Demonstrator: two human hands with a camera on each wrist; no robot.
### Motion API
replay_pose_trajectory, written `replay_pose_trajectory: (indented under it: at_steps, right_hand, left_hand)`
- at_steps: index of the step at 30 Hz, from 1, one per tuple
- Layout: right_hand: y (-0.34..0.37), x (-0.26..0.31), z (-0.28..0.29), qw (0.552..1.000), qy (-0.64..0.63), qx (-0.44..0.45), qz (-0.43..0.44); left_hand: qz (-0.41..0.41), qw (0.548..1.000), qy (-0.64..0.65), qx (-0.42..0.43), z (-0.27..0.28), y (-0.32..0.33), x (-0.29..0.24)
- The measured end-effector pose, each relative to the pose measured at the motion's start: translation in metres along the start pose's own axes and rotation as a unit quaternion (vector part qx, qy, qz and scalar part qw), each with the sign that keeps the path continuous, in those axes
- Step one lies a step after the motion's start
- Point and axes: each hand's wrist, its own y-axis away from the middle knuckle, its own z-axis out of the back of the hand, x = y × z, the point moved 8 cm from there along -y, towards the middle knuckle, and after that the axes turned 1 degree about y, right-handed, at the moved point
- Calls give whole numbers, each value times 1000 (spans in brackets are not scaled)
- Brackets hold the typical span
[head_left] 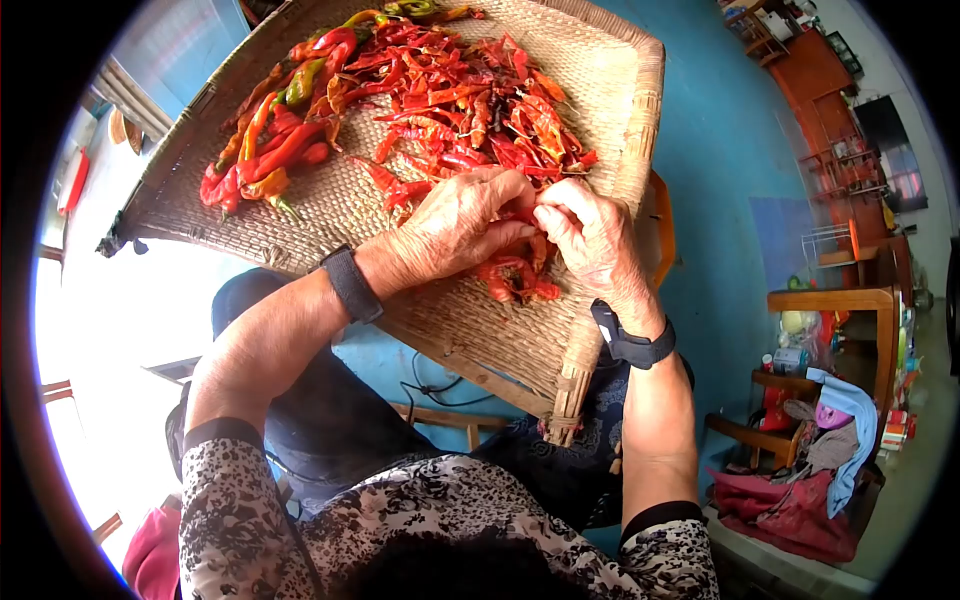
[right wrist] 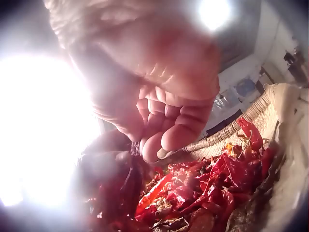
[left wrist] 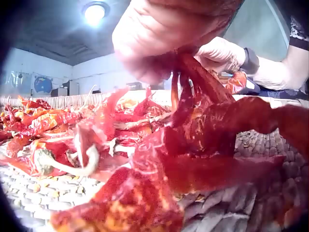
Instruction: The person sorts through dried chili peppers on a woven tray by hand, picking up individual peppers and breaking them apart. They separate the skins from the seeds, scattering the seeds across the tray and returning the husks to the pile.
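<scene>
Both hands meet over the near right part of a woven tray full of red peppers. The left hand pinches a red pepper, its fingers curled; in the left wrist view red pepper pieces hang beneath that hand. Fingertips of the right hand are curled and pinched at the same pepper, close against the left. From the right wrist, the thumb and fingers of that hand close on a dark red piece, partly blurred by glare. A small pile of split peppers lies just below the hands.
Whole red and green peppers lie on the tray's left side. An orange-edged stool stands partly under the tray's right rim. A chair with clothes is at the right, and a dark cable lies on the blue floor.
</scene>
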Motion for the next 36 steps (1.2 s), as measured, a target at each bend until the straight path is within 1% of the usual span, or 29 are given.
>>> replay_pose_trajectory:
  at_steps: [2, 3, 4, 6, 7, 9, 11, 12, 13, 14, 15, 16, 17, 19, 20, 21, 23, 25, 26, 27, 29, 30, 31, 32, 33, 34, 35, 36]
  right_hand:
    - [2, -10, 3, 998, -60, -23, -23]
    - [3, -9, 9, 996, -72, -46, -8]
    - [5, -8, 17, 993, -95, -66, -14]
    - [8, -9, 40, 985, -121, -121, -17]
    - [10, -13, 57, 982, -96, -160, -9]
    - [17, -30, 91, 972, 32, -230, -47]
    - [30, -44, 119, 944, 14, -321, -74]
    - [37, -49, 130, 929, 40, -361, -78]
    - [44, -55, 141, 915, 83, -379, -114]
    - [47, -59, 148, 911, 135, -371, -117]
    - [49, -61, 153, 905, 187, -363, -121]
    - [51, -67, 153, 904, 201, -351, -140]
    - [53, -71, 153, 904, 201, -351, -140]
    - [45, -61, 140, 908, 259, -297, -138]
    - [41, -55, 131, 923, 226, -283, -127]
    - [37, -54, 122, 929, 221, -280, -98]
    - [23, -35, 93, 960, 176, -217, -31]
    - [11, -13, 62, 983, 136, -122, -20]
    - [8, -13, 46, 993, 95, -73, -7]
    - [5, -10, 31, 999, 37, -9, -30]
    - [2, -10, 3, 994, 13, 94, -52]
    - [1, -6, -6, 992, 10, 116, -47]
    - [-1, -2, -12, 989, 8, 138, -42]
    - [0, -7, -20, 981, 15, 180, -67]
    - [-1, -8, -23, 981, 15, 182, -66]
    - [-1, -8, -25, 982, 18, 181, -60]
    - [-1, -9, -27, 982, 22, 180, -54]
    - [-1, -7, -27, 984, 17, 174, -41]
  left_hand:
    - [14, 1000, -23, 12, -4, 0, 2]
    - [30, 998, -47, 21, -5, 1, 5]
    - [33, 996, -70, 37, -7, 3, 9]
    - [43, 995, -73, 52, -8, 3, 12]
    - [56, 993, -76, 67, -10, 4, 15]
    - [51, 994, -66, 71, -11, 5, 20]
    - [47, 995, -56, 75, -12, 5, 19]
    - [36, 992, -77, 98, -16, 7, 16]
    - [26, 988, -98, 119, -19, 9, 14]
    - [27, 988, -98, 117, -18, 10, 14]
    - [30, 984, -94, 151, -24, 12, 15]
    - [33, 978, -90, 187, -30, 14, 16]
    - [32, 978, -90, 187, -30, 16, 16]
    - [-36, 975, -147, 160, -29, 19, 8]
    - [-16, 971, -146, 188, -35, 20, 16]
    - [-16, 971, -147, 188, -34, 20, 16]
    - [0, 970, -151, 193, -33, 20, 18]
    - [3, 968, -165, 191, -34, 20, 20]
    - [6, 966, -178, 188, -34, 19, 21]
    - [7, 966, -177, 189, -34, 20, 22]
    - [18, 982, -131, 136, -27, 18, 24]
    - [19, 982, -132, 136, -26, 17, 24]
    - [39, 992, -66, 99, -20, 14, 25]
    - [59, 996, 0, 62, -13, 11, 25]
    - [60, 996, -1, 61, -8, 8, 19]
    - [162, 981, 82, 69, -4, 8, 25]
    - [261, 948, 164, 75, -5, 12, 33]
    - [251, 949, 178, 70, -5, 12, 37]
